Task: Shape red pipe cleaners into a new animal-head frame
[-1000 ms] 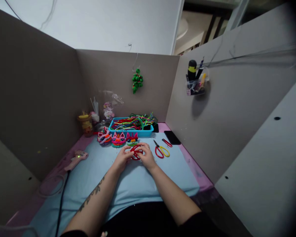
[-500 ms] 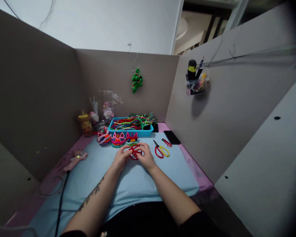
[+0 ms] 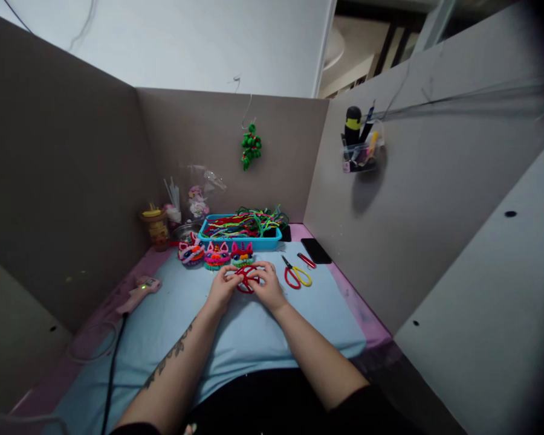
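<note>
Between my two hands is a red pipe-cleaner frame (image 3: 246, 280), round with spokes that meet near its middle. My left hand (image 3: 223, 286) pinches its left side with thumb and fingers. My right hand (image 3: 268, 286) grips the right side, its fingertips close to the centre. Just beyond my hands stand three fuzzy, colourful animal heads with pink ears: one head (image 3: 191, 250) at the left, another (image 3: 216, 256) in the middle, and a third (image 3: 242, 254) right behind the frame. Scissors (image 3: 297, 275) with one red and one yellow handle lie to the right of my right hand.
A blue tray (image 3: 240, 243) heaped with pipe cleaners stands at the back. Right of it lie a red cutter (image 3: 306, 261) and a black phone (image 3: 316, 251). A pink glue gun (image 3: 139, 295) with a black cord rests at the left. Grey partitions (image 3: 226, 121) enclose the table.
The red frame has turned slightly between my fingers, and its spokes show at a different angle. Both hands stay in nearly the same place. The whole view has shifted a little.
</note>
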Motion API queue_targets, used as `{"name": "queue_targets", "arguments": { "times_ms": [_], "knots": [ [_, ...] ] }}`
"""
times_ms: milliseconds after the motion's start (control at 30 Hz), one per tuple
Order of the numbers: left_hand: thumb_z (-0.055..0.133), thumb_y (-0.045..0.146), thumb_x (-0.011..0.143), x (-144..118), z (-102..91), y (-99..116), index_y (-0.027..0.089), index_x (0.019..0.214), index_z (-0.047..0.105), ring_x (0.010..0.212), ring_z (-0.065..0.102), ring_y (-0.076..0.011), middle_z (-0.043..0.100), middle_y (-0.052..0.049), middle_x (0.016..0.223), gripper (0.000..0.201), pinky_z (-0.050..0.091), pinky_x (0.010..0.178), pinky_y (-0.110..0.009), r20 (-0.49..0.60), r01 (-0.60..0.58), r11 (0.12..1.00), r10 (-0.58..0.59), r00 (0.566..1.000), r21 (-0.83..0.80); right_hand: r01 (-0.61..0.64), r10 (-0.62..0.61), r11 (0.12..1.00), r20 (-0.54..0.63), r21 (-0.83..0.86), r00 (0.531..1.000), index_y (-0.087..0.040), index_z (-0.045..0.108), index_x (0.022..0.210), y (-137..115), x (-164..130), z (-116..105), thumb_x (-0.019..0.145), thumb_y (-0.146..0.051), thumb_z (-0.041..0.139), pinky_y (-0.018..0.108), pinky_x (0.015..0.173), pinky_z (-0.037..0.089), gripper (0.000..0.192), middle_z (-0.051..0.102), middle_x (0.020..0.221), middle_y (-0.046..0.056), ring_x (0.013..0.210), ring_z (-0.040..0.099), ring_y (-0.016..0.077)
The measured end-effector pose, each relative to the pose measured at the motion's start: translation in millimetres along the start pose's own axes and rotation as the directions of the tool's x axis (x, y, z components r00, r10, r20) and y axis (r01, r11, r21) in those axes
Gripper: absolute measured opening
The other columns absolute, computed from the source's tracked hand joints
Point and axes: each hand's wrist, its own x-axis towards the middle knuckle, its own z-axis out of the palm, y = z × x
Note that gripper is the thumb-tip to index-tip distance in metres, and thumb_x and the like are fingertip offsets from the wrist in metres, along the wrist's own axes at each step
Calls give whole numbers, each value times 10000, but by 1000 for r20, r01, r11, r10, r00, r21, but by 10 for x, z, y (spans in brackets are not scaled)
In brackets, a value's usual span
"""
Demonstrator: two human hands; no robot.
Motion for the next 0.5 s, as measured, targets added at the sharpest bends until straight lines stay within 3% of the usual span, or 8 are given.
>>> {"name": "queue_targets", "arguments": {
  "times_ms": [233,500],
  "knots": [
    [764,319,551,13,6,-30,182,860,487,423,474,-70,558,70,523,437,330,470,-176,19,-86,996,85,996,8,-61,61,998,19,-9,998,-235,650,702,-33,0,-6,669,-154,648,391,942,360,87,559,1009,52,1025,481,216],
    [756,304,567,1,14,-36,190,893,495,527,559,-109,581,48,573,432,402,553,-207,33,-148,989,147,989,26,-226,223,965,40,132,974,-211,649,625,21,12,-9,660,-269,683,375,951,360,76,535,1061,57,1039,503,218]
  ]
}}
